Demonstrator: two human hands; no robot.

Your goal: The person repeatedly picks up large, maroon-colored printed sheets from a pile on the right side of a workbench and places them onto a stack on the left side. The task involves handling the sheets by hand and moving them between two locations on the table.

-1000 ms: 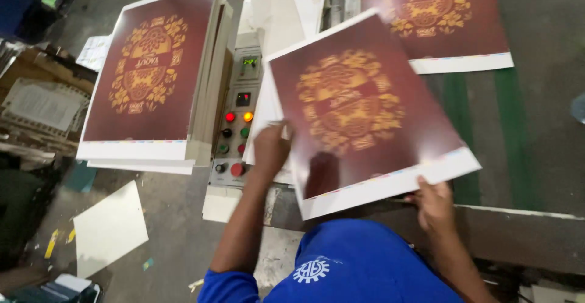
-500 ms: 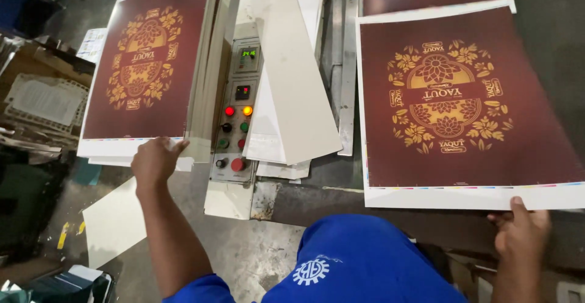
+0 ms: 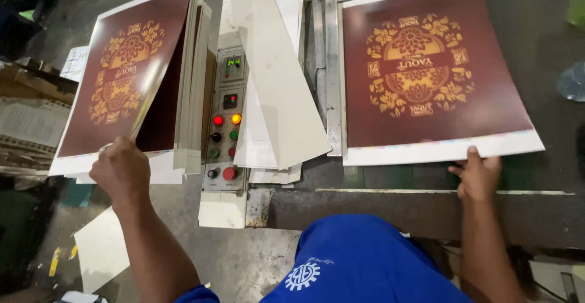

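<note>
Peeling the top printed sheet [image 3: 122, 74] off the stack [image 3: 189, 90] at the upper left of the frame, left hand [image 3: 120, 172] curled around its near edge, the sheet bowing up off the pile. Over at the right, right hand [image 3: 478, 175] resting with fingers mostly flat on the white bottom margin of a maroon sheet [image 3: 426, 71] lying on the desk [image 3: 530, 10], squared against the metal guide rail [image 3: 332, 65]; pressing rather than gripping, looks like. Control panel [image 3: 224, 120] with lit buttons sitting between the two. Mid-feed, by the look of it: one sheet placed, another being picked. Next move probably calls for lifting that sheet clear without dragging a second one.
</note>
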